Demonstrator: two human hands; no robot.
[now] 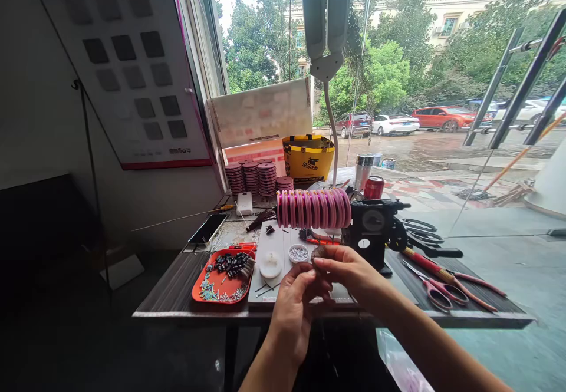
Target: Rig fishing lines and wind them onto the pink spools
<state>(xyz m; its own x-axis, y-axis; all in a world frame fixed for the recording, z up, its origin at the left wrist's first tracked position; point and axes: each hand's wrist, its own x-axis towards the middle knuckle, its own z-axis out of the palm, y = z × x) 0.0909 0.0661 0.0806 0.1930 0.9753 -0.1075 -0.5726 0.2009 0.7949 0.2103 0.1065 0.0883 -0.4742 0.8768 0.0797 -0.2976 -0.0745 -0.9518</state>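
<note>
My right hand (pixel 351 268) is closed, its thumb and fingers pinching a small dark brown piece (pixel 318 253) whose kind I cannot make out. Right beside it, my left hand (pixel 297 297) is also closed, thumb pressed against the index finger; whatever lies between those fingertips is hidden. Both hands are held together above the table's front edge. Just beyond them stands a small white cup of pale beads (pixel 298 253), with a round white dish (pixel 270 264) to its left. Behind these, a row of pink spools (pixel 313 208) sits on a black hand-cranked machine (pixel 371 227).
An orange tray (pixel 197 286) at left holds small black and metal parts and a brush. Scissors (pixel 437 292) and red-handled pliers (pixel 475 295) lie right. Stacked pink discs (pixel 267 178), a yellow bag (pixel 308 165), a red can (pixel 374 187) and a phone (pixel 209 229) stand or lie farther back.
</note>
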